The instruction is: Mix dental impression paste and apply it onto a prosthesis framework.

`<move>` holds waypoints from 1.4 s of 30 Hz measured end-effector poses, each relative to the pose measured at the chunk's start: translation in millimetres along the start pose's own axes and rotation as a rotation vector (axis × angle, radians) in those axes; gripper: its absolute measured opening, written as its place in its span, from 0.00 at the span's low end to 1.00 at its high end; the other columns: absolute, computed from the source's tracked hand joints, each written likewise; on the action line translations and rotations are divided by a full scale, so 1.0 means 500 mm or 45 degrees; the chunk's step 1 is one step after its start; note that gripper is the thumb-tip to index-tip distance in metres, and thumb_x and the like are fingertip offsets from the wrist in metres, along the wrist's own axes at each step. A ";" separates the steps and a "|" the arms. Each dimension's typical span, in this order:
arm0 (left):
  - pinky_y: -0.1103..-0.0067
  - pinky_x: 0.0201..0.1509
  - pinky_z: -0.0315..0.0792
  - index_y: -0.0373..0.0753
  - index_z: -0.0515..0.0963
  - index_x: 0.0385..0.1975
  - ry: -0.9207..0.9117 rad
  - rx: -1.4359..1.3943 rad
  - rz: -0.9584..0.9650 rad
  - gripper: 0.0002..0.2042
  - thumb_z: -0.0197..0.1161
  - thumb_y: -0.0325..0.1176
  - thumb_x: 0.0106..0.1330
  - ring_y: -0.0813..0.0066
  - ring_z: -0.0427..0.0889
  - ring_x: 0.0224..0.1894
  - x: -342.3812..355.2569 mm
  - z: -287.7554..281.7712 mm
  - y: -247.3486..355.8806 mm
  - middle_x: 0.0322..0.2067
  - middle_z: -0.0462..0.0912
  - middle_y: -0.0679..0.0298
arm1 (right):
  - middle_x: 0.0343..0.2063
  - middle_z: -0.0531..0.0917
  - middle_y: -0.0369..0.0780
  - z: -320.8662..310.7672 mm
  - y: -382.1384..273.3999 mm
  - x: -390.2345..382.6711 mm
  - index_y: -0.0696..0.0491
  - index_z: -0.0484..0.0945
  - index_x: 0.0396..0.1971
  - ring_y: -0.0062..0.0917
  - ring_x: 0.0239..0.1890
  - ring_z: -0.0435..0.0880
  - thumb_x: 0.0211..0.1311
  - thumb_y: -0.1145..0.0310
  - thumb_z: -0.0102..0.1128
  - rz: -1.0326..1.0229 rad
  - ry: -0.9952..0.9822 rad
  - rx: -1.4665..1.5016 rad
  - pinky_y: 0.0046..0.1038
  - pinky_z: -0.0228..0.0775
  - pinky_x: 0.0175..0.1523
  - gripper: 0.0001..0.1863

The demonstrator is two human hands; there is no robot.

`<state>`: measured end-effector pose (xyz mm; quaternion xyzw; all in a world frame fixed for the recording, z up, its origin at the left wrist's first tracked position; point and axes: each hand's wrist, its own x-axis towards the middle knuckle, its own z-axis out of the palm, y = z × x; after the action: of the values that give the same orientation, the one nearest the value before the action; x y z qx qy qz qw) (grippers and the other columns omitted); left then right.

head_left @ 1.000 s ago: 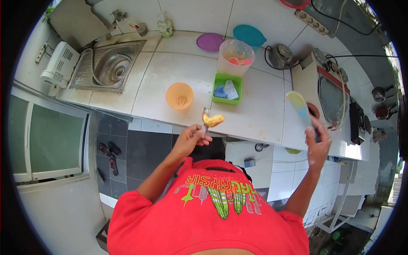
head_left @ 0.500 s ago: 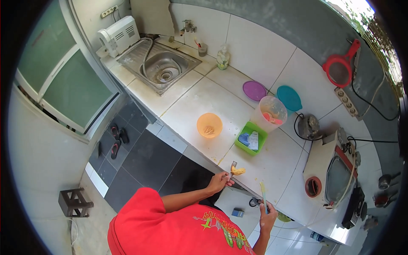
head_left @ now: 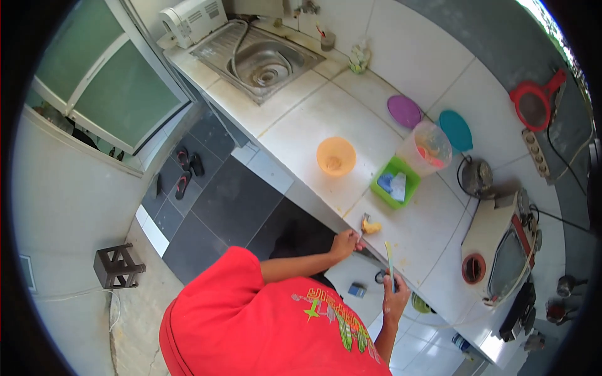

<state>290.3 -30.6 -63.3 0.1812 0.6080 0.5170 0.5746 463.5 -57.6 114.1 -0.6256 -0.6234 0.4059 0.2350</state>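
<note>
My left hand (head_left: 347,245) is closed around the handle of a metal utensil (head_left: 360,234) at the counter's front edge. A soft yellow lump (head_left: 372,227) sits at the utensil's far end; its exact kind is too small to tell. In my right hand (head_left: 396,297), closed and farther right, a slim spatula (head_left: 389,262) points up and away, its pale tip yellowish. The two tools are apart. Beyond my left hand stand an orange bowl (head_left: 336,145) with smears inside and a green square container (head_left: 409,195) holding blue and white packets.
A tall clear tub (head_left: 407,150) stands behind the green container, near purple (head_left: 404,111) and teal (head_left: 456,130) lids. The steel sink (head_left: 251,75) is at far left. At right are a cream-coloured appliance (head_left: 495,250) and a black one (head_left: 517,318). Yellow crumbs dot the white counter (head_left: 301,135).
The view has shifted, so the counter things sit further right and higher. Both hands keep their tools; the spatula stands more upright in the picture.
</note>
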 end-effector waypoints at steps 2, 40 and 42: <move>0.82 0.30 0.76 0.30 0.75 0.31 -0.031 -0.041 -0.114 0.11 0.49 0.31 0.69 0.79 0.83 0.25 -0.004 0.000 -0.003 0.27 0.85 0.59 | 0.26 0.81 0.37 0.019 0.004 -0.001 0.60 0.81 0.42 0.18 0.29 0.74 0.62 0.64 0.59 -0.045 0.016 0.057 0.22 0.67 0.39 0.15; 0.86 0.36 0.70 0.39 0.75 0.44 -0.355 0.452 0.229 0.11 0.51 0.37 0.71 0.85 0.76 0.32 0.547 -0.771 0.819 0.29 0.77 0.70 | 0.15 0.81 0.42 0.657 -0.354 0.498 0.63 0.79 0.25 0.24 0.16 0.73 0.61 0.63 0.53 0.032 0.260 0.070 0.30 0.65 0.26 0.16; 0.87 0.33 0.69 0.38 0.75 0.43 -0.285 0.341 0.209 0.10 0.51 0.36 0.71 0.86 0.75 0.30 0.598 -0.777 0.869 0.28 0.77 0.70 | 0.14 0.80 0.42 0.711 -0.418 0.558 0.62 0.79 0.25 0.23 0.16 0.74 0.61 0.63 0.54 0.013 0.187 0.125 0.29 0.66 0.26 0.16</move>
<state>-298.2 223.1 71.5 0.3614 0.5868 0.4531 0.5655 26.0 161.5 22.4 -0.6446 -0.5806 0.3901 0.3086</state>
